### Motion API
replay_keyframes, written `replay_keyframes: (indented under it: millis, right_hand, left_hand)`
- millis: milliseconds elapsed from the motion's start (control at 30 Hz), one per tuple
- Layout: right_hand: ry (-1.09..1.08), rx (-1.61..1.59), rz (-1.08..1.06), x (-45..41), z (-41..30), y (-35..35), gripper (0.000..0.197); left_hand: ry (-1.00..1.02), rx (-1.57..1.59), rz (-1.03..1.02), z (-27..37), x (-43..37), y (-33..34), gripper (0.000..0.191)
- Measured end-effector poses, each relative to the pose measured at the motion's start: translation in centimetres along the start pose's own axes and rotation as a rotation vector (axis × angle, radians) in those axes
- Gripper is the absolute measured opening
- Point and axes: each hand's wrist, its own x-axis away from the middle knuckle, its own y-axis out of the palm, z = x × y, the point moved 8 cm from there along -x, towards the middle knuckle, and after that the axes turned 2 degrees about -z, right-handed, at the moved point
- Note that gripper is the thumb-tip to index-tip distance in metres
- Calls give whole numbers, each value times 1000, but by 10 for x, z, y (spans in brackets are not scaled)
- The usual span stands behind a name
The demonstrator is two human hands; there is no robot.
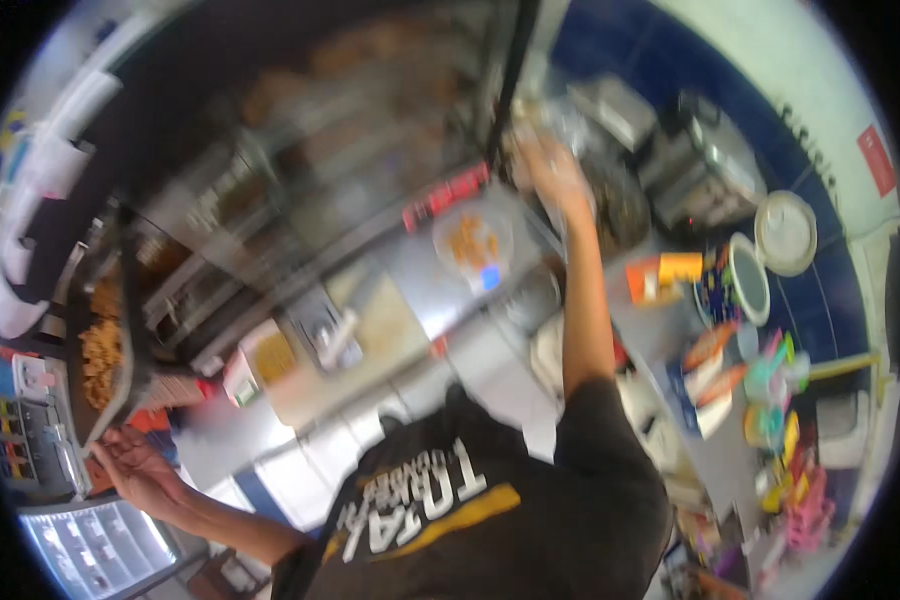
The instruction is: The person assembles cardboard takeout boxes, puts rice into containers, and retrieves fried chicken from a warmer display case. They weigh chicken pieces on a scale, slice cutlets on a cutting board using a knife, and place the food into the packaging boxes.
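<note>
At the left, my left hand (141, 471) is at the lower corner of a dark tray (136, 352) and appears to grip its rim. Golden-brown food pieces (101, 364) lie in the tray. My right hand (551, 171) reaches far forward at the upper right, seemingly in a clear plastic glove. It is blurred, beside a dark upright post (511, 82) and some clear plastic (570, 124); what it holds cannot be made out. A dark round pot (622, 206) stands just right of that wrist.
On the steel counter are a clear bowl (446, 259) with orange-brown pieces, a cutting board (394, 315), a white-handled utensil (337, 337) and a container (274, 356) of yellow food. A metal appliance (701, 169) stands right. Colourful plastic items (776, 397) crowd the right-hand counter.
</note>
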Motion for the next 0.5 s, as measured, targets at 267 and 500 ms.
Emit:
replay_keyframes:
  millis: [267,500]
  right_hand:
    - [-339,-243,389,-76,-227,-189,34]
    - [-560,345,-174,-227,-354,-116,90]
  left_hand:
    - [-192,5,145,-100,-61,-23,24]
    - [-183,32,145,-129,-130,-34,24]
